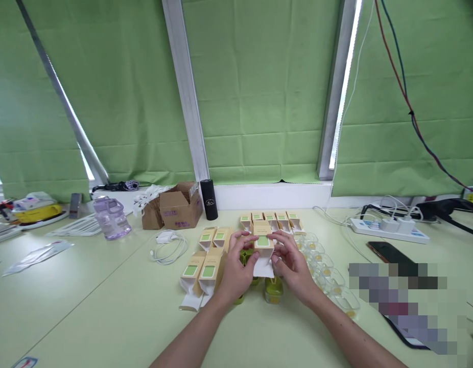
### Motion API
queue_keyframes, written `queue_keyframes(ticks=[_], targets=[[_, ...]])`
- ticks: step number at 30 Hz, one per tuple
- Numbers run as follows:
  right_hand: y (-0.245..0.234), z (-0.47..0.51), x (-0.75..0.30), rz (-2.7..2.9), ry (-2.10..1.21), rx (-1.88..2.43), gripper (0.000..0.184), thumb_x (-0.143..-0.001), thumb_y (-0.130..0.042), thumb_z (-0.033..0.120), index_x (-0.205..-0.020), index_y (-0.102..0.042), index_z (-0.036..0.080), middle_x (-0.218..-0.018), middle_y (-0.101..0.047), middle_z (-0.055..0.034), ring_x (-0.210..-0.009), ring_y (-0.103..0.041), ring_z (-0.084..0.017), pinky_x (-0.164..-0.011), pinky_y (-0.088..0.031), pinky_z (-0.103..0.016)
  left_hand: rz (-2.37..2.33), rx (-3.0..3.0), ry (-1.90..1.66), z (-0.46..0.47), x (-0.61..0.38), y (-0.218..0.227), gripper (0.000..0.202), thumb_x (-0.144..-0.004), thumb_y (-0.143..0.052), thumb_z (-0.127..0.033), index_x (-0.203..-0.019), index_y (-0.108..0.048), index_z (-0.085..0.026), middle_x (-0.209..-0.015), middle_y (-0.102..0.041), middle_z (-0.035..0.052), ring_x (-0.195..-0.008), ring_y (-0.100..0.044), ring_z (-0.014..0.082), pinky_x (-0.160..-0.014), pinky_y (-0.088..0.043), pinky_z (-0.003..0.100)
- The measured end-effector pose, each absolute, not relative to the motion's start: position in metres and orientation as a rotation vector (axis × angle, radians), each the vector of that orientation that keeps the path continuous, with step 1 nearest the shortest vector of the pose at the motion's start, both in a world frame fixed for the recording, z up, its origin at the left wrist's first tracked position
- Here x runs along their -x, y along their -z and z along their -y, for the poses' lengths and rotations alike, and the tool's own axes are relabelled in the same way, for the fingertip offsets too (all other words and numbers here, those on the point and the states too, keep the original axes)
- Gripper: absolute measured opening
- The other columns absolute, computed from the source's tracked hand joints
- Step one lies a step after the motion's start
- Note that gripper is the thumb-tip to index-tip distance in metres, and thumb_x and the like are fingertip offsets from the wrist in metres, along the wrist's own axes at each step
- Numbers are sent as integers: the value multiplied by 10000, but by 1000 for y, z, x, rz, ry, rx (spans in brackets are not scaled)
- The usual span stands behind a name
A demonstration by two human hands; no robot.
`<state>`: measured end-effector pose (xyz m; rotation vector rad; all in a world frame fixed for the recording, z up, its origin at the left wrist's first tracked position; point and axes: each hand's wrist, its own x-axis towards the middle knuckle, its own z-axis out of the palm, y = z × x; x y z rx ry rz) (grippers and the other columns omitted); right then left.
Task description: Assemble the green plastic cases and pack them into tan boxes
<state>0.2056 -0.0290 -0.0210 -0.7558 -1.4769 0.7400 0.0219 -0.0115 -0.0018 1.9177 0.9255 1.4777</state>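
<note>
Both my hands hold one small tan carton with a green label (263,241) above the pale green table (106,312). My left hand (236,268) grips its left side, fingers curled around it. My right hand (292,263) pinches its right side, near the white flap hanging at the bottom. Under the hands stand small green-lidded jars (274,290). To the left lie several more open tan cartons (206,266). A row of upright cartons (270,220) stands behind.
Clear plastic lids (332,278) run along the right. A black phone (389,251) and a white power strip (389,228) lie at right. A cardboard box (181,207), black cylinder (208,199), white cable (169,248) and purple bottle (111,217) sit at left.
</note>
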Motion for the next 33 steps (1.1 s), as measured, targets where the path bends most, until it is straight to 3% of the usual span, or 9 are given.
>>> queue_keyframes(ticks=[13,22,29,33], targets=[[24,24,-205,1464,-730,775,350,-1014,-634,422,-1350,-667,327,-1448,-462,-112,-935,-679,-185,-864,-615,-394,-925,-1914,-1486,16,-24,-2,248,-984,-657,-270,-1232,-680,-273,-1345,-495,80,-1104,-632,214,-1036,-553,421],[23,24,-204,1463,-682,838,332,-1031,-597,435,-1328,-681,312,-1444,-486,-119,-929,-679,-190,-849,-623,-386,-940,-1926,-1450,20,-24,-6,291,-989,-672,-372,-1266,-670,-282,-1364,-487,92,-1094,-640,227,-1031,-559,437],[20,24,-206,1396,-672,865,321,-1033,-585,424,-1321,-672,312,-1498,-457,-116,-835,-676,-159,-757,-626,-363,-781,-1996,-1283,19,-16,-4,590,-1011,-560,-622,-1524,-543,-331,-1544,-406,132,-1360,-535,331,-1187,-444,534],[20,22,-208,1383,-665,864,319,-1030,-593,424,-1321,-661,311,-1485,-468,-114,-840,-681,-159,-742,-619,-353,-690,-2012,-1195,15,-15,0,899,-857,-702,-745,-1618,-421,-357,-1643,-304,129,-1549,-328,405,-1272,-309,602]])
